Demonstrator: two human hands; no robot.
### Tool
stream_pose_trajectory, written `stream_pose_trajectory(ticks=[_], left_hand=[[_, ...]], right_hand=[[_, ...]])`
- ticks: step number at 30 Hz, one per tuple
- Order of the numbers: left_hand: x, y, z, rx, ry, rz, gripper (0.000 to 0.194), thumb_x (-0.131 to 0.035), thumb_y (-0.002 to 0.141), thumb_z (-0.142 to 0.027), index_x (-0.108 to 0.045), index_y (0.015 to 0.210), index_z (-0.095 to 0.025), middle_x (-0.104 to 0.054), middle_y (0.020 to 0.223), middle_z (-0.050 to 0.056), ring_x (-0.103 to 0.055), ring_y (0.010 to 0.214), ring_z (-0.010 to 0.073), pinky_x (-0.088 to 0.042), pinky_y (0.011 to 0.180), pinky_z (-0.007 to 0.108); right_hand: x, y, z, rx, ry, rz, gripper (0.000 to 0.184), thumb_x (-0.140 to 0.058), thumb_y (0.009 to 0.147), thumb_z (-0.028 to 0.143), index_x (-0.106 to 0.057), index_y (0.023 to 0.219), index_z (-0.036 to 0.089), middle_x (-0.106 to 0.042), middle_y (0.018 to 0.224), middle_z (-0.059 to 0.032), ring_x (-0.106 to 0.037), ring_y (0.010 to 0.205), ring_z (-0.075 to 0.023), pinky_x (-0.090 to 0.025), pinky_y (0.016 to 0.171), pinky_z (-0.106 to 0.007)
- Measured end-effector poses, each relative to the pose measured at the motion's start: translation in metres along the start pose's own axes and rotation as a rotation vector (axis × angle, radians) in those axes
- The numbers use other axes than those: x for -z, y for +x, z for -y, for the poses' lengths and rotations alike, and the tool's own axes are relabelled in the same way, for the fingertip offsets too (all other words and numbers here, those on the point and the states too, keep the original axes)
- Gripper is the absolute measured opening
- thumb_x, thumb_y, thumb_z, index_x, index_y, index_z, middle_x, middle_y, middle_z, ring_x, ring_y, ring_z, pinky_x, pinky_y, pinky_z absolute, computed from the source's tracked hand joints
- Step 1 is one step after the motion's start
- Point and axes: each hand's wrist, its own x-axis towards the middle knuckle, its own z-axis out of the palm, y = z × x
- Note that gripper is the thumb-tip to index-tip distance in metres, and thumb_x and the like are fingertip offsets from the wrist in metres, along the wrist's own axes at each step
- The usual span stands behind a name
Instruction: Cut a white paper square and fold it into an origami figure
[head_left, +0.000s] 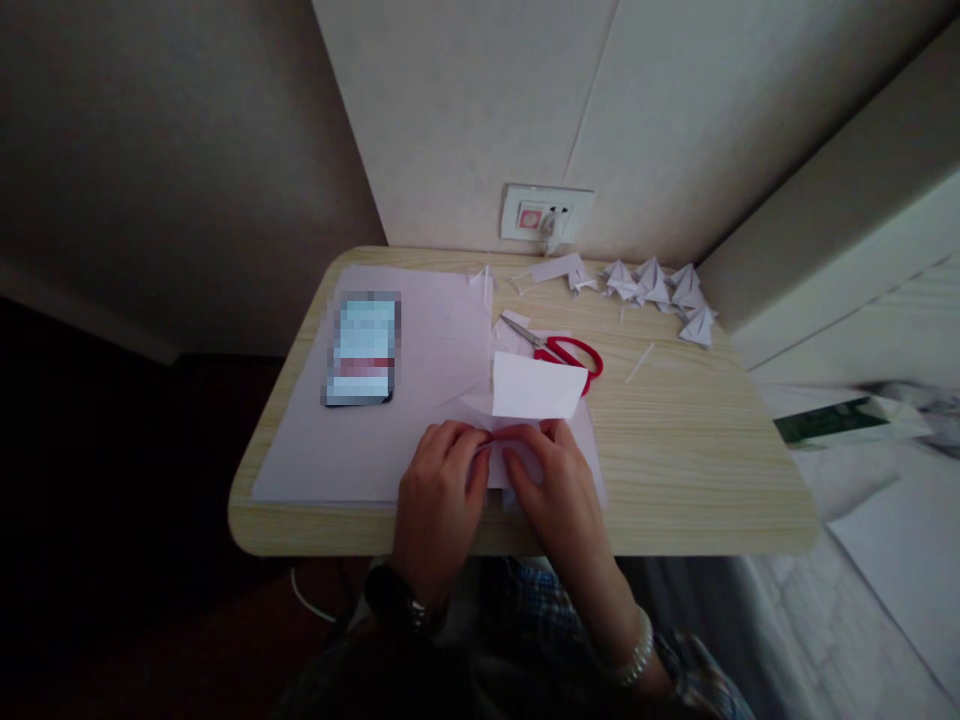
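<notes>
White paper [536, 388], clamped in fingertips of left hand [442, 480] and right hand [559, 480] toward six o'clock on the table [675, 450], presumably for steadiness; scissors [547, 349] at one o'clock, probably for reach; phone [362, 350] at ten, screen up, apparently for viewing.

Here are the hands, nearly fingertip to fingertip just below the frame's centre! Left hand [435, 490] angled up and rightward, fingers bent, thumb [478, 474] close beneath them. Right hand [559, 480] leans in from lower right, index finger [523, 432] reaching left, its thumb [520, 472] lower, wrists both below.
</notes>
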Motion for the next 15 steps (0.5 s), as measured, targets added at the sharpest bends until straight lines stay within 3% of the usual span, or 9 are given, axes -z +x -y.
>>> stream_pose_trajectory(ticks=[4, 8, 15], left_hand=[[0.0058, 0.0003, 0.0016, -0.041, -0.016, 0.061, 0.018, -0.057, 0.087, -0.005, -0.066, 0.092, -0.019, -0.069, 0.094, 0.006, -0.064, 0.092, 0.0237, -0.053, 0.081, 0.036], [0.0099, 0.0006, 0.0044, -0.047, -0.032, 0.092, 0.017, -0.055, 0.089, -0.006, -0.064, 0.092, -0.02, -0.068, 0.095, 0.005, -0.063, 0.093, 0.0235, -0.053, 0.082, 0.036], [0.0104, 0.0001, 0.0087, 0.003, -0.074, 0.056, 0.016, -0.053, 0.087, -0.005, -0.056, 0.09, -0.021, -0.066, 0.09, 0.004, -0.065, 0.087, 0.0227, -0.053, 0.078, 0.035]], right_hand=[[0.001, 0.0037, 0.003, 0.0, -0.009, 0.011, 0.02, -0.057, 0.083, 0.012, -0.074, 0.094, 0.014, -0.06, 0.094, -0.013, -0.061, 0.082, -0.0261, -0.051, 0.075, -0.043], [0.0007, 0.0046, 0.0052, 0.02, 0.002, 0.029, 0.027, -0.058, 0.081, 0.01, -0.072, 0.103, 0.017, -0.061, 0.101, -0.0129, -0.062, 0.085, -0.0258, -0.052, 0.076, -0.042], [-0.0016, 0.0024, 0.0092, 0.034, 0.019, 0.045, 0.028, -0.06, 0.081, 0.009, -0.074, 0.101, 0.021, -0.057, 0.097, -0.0089, -0.062, 0.084, -0.0234, -0.053, 0.075, -0.039]])
